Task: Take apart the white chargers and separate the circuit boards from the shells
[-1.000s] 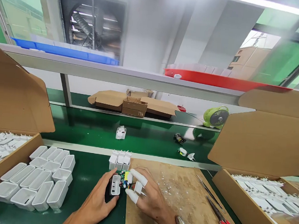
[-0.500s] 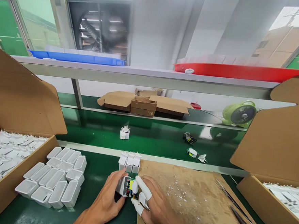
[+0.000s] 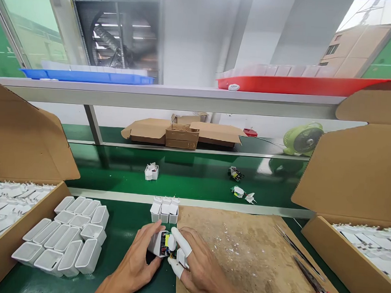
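Note:
My left hand point(image 3: 140, 255) grips a white plastic casing point(image 3: 155, 243) between thumb and forefinger, its open end facing right. In my right hand point(image 3: 198, 265), whose thumb and forefinger wear white finger cots, is a small circuit board point(image 3: 169, 243) with a yellow component and white plastic parts. The board's left end sits at the casing's mouth, partly inside it. Just beyond my hands stand three white casings point(image 3: 164, 210) in a row. Several empty white casings point(image 3: 62, 237) lie grouped left of my left hand.
Open cartons of white parts stand left point(image 3: 25, 237) and right point(image 3: 348, 260). Tweezers point(image 3: 298, 251) and red-handled scissors point(image 3: 321, 291) lie on the brown board point(image 3: 241, 257). Circuit boards point(image 3: 236, 173) and a white casing point(image 3: 151, 171) rest on the green belt point(image 3: 186, 181). A shelf point(image 3: 178, 98) spans above.
The whole view has shifted slightly, with things now further left. The board sits a little closer into the casing. Both hands keep their hold.

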The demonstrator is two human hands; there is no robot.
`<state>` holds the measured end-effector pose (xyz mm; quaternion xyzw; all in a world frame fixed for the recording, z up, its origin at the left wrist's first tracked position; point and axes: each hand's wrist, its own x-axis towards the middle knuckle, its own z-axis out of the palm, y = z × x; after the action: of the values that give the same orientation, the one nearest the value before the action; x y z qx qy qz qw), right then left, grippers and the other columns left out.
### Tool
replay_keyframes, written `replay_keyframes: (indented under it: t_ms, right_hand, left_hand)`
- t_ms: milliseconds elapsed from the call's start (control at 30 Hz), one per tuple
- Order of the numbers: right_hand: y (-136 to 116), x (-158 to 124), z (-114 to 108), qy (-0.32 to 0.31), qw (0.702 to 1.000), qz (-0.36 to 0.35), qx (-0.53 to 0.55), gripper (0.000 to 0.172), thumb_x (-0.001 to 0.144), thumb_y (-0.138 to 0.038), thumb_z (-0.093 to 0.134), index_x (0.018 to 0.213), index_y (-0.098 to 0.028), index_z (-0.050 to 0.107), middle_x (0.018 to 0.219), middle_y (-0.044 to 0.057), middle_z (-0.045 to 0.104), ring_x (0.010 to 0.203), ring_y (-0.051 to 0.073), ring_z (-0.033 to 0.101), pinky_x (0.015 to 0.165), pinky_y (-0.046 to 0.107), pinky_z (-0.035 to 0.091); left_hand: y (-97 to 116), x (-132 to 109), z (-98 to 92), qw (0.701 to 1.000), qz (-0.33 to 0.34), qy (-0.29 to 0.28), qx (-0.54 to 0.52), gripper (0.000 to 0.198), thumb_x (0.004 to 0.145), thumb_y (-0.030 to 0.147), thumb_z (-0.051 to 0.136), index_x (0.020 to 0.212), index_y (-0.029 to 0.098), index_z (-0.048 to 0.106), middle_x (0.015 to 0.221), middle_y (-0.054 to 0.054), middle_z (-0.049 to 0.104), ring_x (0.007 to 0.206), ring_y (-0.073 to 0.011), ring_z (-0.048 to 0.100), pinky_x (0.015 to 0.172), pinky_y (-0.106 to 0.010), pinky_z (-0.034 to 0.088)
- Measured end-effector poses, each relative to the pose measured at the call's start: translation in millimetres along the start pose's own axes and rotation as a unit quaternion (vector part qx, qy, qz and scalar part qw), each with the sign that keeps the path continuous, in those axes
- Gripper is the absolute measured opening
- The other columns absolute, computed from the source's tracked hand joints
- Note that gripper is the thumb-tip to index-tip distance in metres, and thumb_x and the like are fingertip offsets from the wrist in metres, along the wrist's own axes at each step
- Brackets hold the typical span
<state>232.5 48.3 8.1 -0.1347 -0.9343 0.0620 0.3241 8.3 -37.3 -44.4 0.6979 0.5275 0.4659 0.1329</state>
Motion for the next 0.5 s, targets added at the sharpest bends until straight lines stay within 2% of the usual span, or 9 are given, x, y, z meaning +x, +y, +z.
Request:
replay_keyframes:
  t_ms: [200,333,500]
  right_hand:
    - [-2.3,0.0,-1.1,-0.005,1.000,0.001,0.007,0.074,0.090,-0.008,0.053,0.161,-0.014,0.035,0.134,0.020,0.065,0.123,0.036,0.063,0.102,0.051,0.061]
    - [-1.9,-1.1,-0.5,-0.002,1.000,-0.014,-0.002,0.072,0.086,-0.005,0.052,0.156,-0.010,0.038,0.132,0.022,0.065,0.124,0.037,0.062,0.102,0.052,0.060]
    - [-1.8,-2.2,0.6,-0.004,1.000,-0.010,-0.015,0.072,0.086,-0.005,0.050,0.157,-0.008,0.036,0.133,0.023,0.064,0.123,0.038,0.062,0.101,0.052,0.061]
  left_hand:
    - [-0.2,-1.4,0.2,0.999,-0.029,-0.007,-0.033,0.082,0.097,0.015,0.065,0.167,0.033,0.025,0.148,-0.015,0.060,0.138,-0.0319,0.061,0.116,-0.054,0.054]
    - [-1.1,-1.9,1.5,0.999,-0.026,-0.004,-0.037,0.079,0.099,0.017,0.065,0.166,0.037,0.028,0.149,-0.011,0.061,0.139,-0.0301,0.061,0.117,-0.051,0.054]
    - [-1.5,-1.0,2.0,0.999,-0.027,-0.003,-0.040,0.080,0.099,0.017,0.065,0.167,0.036,0.026,0.148,-0.012,0.062,0.138,-0.0296,0.063,0.116,-0.050,0.055]
